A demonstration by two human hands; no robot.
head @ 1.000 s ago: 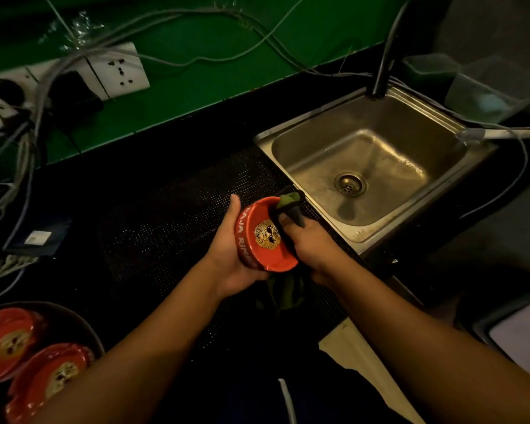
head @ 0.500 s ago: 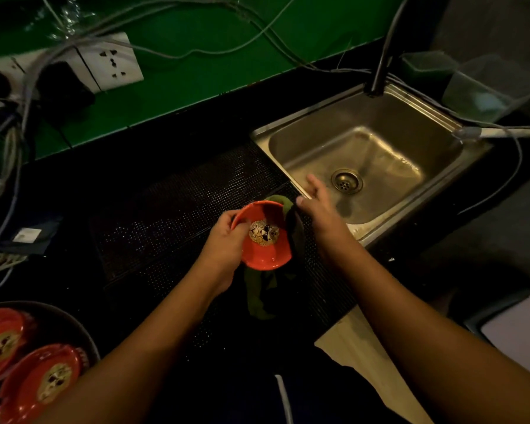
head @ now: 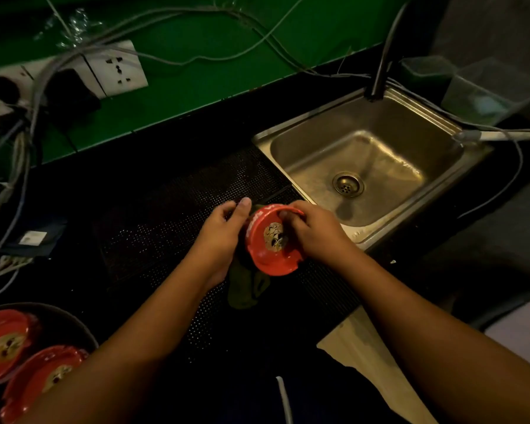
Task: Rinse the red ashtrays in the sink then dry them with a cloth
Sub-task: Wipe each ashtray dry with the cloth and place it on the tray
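Red round ashtray (head: 268, 254) with a pale emblem at its centre, tilted so that its hollow faces the camera, held between both hands above a black perforated mat (head: 172, 228) and just left of the sink. The left hand (head: 224, 237) cups the outer left wall. Its thumb lies straight along the upper edge and its other fingers curl behind the ashtray, out of sight. The right hand (head: 317, 234) grips the right side, with its fingers (head: 288, 213) hooked over the far rim and their tips inside the hollow. A crumpled green cloth (head: 245, 287) hangs below the ashtray, and a small fold of it shows behind the top rim; whether it lies between the left palm and the ashtray cannot be told. To the right is a stainless-steel sink (head: 410, 110), with a dark tap (head: 384, 53) at its far edge. At lower left, two further red ashtrays (head: 6, 344) rest in a dark round bowl (head: 77, 321). A white wall socket (head: 117, 68) sits on the green wall (head: 196, 35) behind.
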